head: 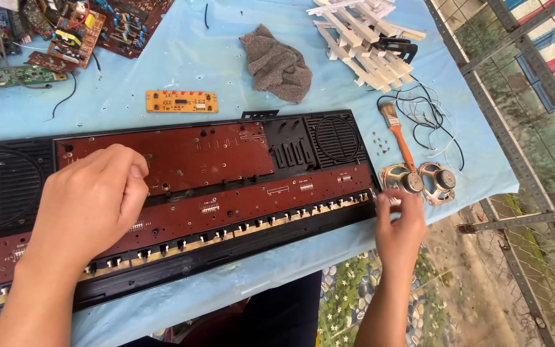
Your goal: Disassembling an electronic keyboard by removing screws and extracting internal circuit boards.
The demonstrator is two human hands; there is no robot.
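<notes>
An opened black keyboard casing (329, 138) lies across the blue table cover, its brown circuit boards (213, 154) exposed. My left hand (91, 202) rests on the left part of the boards, fingers curled, thumb near a screw hole. My right hand (401, 222) is at the casing's right end, fingertips pinched together by the edge; whether it holds something small I cannot tell. Two small round speakers (419, 180) lie just beyond my right hand.
A paintbrush with an orange handle (398, 135), loose wires (428, 112) and small screws (380, 142) lie at right. A grey cloth (281, 64), white keys (361, 38), an orange board (181, 101) and several circuit boards (72, 32) sit behind. A metal fence (521, 96) borders the table's right.
</notes>
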